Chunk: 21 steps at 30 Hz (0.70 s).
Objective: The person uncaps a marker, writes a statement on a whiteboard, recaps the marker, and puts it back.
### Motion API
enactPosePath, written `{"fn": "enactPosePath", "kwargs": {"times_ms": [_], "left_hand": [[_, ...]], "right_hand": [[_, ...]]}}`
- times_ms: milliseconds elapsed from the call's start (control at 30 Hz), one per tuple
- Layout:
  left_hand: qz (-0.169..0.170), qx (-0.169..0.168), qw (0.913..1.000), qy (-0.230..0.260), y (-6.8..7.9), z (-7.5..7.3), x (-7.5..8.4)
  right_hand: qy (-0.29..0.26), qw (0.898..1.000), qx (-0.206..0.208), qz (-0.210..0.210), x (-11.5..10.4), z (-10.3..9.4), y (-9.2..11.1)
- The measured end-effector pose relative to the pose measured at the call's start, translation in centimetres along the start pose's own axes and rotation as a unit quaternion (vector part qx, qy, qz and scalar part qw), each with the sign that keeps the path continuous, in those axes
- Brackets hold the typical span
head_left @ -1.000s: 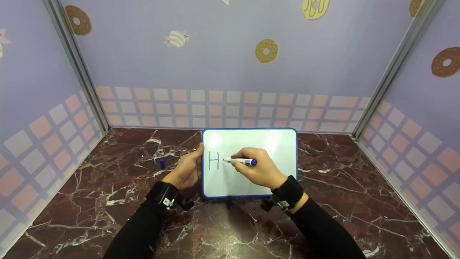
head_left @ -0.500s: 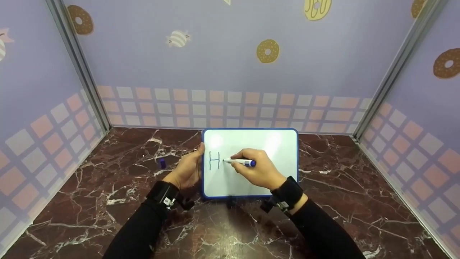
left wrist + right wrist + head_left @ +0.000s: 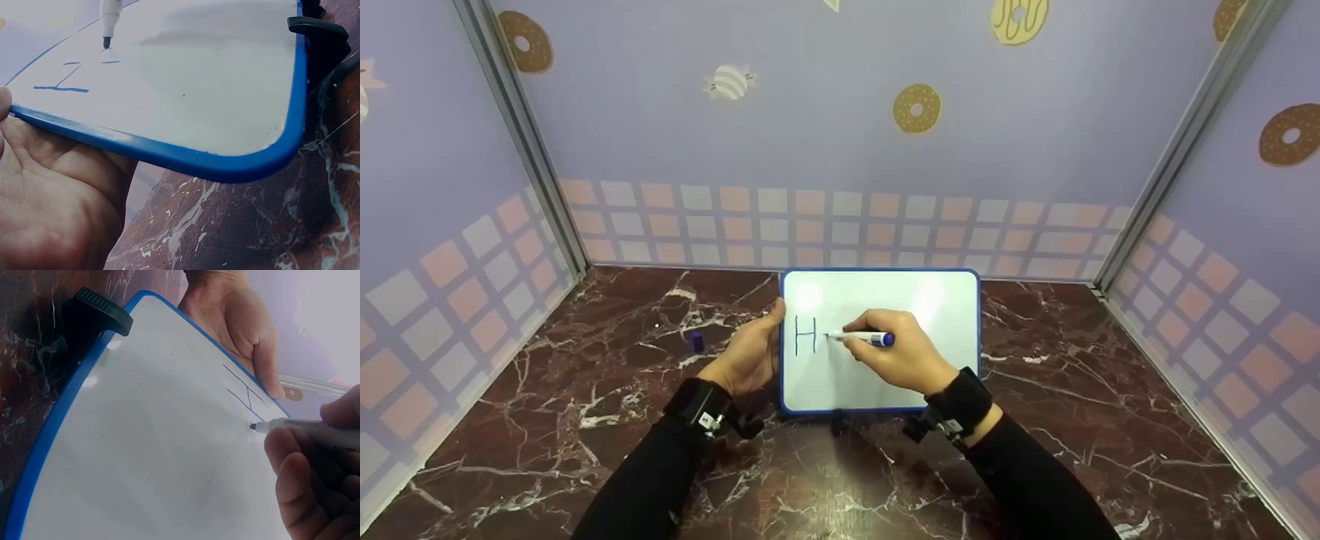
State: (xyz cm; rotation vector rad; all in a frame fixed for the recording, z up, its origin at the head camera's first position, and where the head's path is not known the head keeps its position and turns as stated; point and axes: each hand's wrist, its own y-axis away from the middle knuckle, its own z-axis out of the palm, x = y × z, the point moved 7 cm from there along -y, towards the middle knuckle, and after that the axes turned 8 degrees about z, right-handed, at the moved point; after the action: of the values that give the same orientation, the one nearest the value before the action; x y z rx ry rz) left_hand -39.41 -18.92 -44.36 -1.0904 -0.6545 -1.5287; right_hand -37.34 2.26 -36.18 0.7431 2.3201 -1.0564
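A whiteboard (image 3: 840,386) with a blue rim stands tilted toward me in the head view, a blue letter H (image 3: 805,334) drawn at its left. My left hand (image 3: 748,352) grips its left edge, thumb at the rim and fingers hidden behind. My right hand (image 3: 901,346) pinches a white marker (image 3: 859,337) with a blue end, pointing left. The dark tip is at the board just right of the H. A short faint mark (image 3: 103,50) shows by the tip in the left wrist view.
A blue marker cap (image 3: 697,342) stands on the dark red marbled table (image 3: 607,465), left of my left hand. Black clip-like feet (image 3: 104,312) hold the board's lower edge. Patterned panels (image 3: 840,150) with metal corner posts enclose the table at the back and both sides.
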Motion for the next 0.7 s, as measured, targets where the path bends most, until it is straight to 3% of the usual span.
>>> {"fn": "enactPosePath", "kwargs": {"times_ms": [700], "left_hand": [[-0.001,0.006,1.0000,-0.004,-0.1,-0.1,0.1]], "right_hand": [[-0.002,0.999,0.028,0.023,0.3,-1.1,-0.2]]}}
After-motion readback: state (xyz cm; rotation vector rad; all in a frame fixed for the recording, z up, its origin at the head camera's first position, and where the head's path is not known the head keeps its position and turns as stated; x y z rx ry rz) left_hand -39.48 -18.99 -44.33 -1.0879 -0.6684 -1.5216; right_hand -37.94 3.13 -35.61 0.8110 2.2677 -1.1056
